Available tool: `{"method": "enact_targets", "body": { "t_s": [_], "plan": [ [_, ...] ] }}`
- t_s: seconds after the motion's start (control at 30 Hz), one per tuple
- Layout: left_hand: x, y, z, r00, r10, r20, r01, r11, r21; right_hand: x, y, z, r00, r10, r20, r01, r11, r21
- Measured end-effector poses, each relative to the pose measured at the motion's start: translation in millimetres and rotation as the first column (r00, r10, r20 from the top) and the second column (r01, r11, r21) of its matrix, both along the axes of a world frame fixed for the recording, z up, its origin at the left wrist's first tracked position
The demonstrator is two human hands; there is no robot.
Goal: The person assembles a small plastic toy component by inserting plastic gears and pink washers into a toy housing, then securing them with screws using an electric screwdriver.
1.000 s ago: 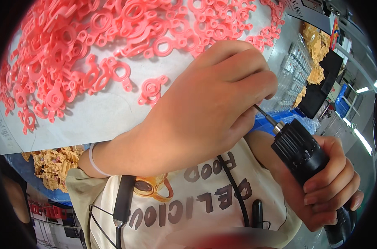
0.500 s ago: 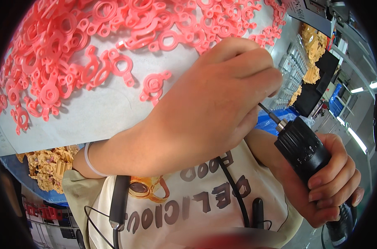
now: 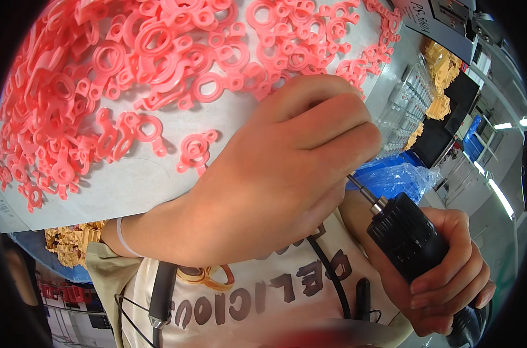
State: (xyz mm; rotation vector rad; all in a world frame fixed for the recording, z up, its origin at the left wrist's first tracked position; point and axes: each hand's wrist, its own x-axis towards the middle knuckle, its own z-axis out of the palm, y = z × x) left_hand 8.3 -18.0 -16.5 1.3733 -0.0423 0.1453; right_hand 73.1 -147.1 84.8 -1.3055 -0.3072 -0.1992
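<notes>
My left hand (image 3: 292, 174) is closed, with its fingers curled in a pinch. Whatever it pinches is hidden behind the back of the hand. My right hand (image 3: 449, 278) wraps round a black electric screwdriver (image 3: 407, 235), which tilts up toward the left. The thin bit of this tool points at the left hand's fingertips, and its tip is hidden by that hand. Just beyond my left wrist, a loose pink ring-shaped plastic part (image 3: 195, 152) with small side eyelets lies on the white table (image 3: 130, 188).
A large heap of similar pink parts (image 3: 153, 43) covers the far table. Clear plastic trays (image 3: 405, 107) stand at the right, beside tan moulded parts (image 3: 440, 69) and a grey device (image 3: 440, 26). Blue plastic bagging (image 3: 399, 177) lies below them. More tan parts (image 3: 72, 243) sit at lower left.
Both hands and the screwdriver sit slightly lower and further left in the picture, still together. The near pink parts also appear lower and further left, so the view has shifted.
</notes>
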Motion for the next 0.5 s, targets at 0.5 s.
{"method": "enact_targets", "body": {
  "t_s": [0.5],
  "plan": [
    [7,-4,-11,0.954,0.078,0.289,-0.185,0.912,0.365,-15,-10,3,0.995,0.081,-0.05,-0.075,0.992,0.1]
  ]
}}
